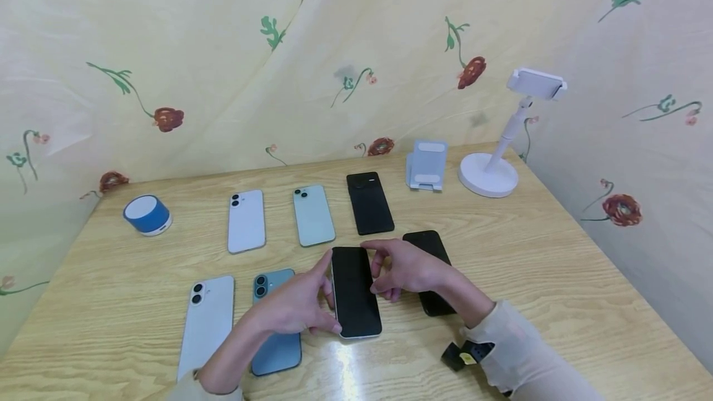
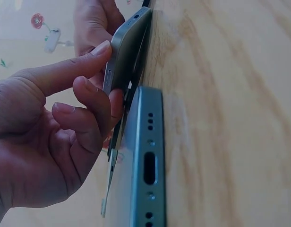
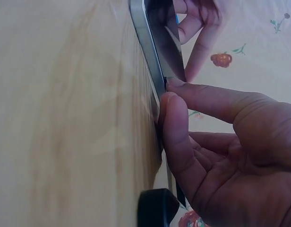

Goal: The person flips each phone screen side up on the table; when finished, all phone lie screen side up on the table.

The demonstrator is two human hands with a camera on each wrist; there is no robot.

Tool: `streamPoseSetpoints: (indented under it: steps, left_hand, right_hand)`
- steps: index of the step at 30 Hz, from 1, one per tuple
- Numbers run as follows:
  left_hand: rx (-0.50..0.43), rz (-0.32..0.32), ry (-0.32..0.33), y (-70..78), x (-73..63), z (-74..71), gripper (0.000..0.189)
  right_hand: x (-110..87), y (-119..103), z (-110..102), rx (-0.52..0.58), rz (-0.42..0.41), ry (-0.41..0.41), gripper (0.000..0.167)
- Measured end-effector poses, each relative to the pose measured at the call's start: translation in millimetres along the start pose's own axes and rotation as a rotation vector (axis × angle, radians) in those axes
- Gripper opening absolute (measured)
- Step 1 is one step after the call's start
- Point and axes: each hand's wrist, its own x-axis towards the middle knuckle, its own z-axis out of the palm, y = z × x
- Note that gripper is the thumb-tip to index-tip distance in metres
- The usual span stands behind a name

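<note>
A dark-screened smartphone lies face up near the middle of the table, between both hands. My left hand holds its left edge, thumb near the bottom corner and index finger at the top corner. From the other side, my right hand grips the right edge, its index finger at the top corner and its thumb lower down. In the left wrist view the phone shows its port end. Beneath the left forearm is a blue phone, partly hidden. A black phone lies partly under the right hand.
A white phone lies at left. Behind are a lavender phone, a pale green phone and another black phone. A blue speaker, a small phone stand and a tall white stand stand farther back.
</note>
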Motion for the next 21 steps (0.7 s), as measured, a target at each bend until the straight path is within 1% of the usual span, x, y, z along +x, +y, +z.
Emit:
streamPoseSetpoints:
  steps: [9,21]
  left_hand:
    - [0.006,-0.028,-0.007,-0.7,1.9,2.0,0.130]
    - [0.008,-0.048,0.008,2.1,3.8,6.1,0.129]
  right_hand:
    - [-0.5,0.3,-1.3,-0.033,0.007,-0.004,0.083]
    - [-0.2,0.5,-3.2,-0.005,0.013,0.022,0.082]
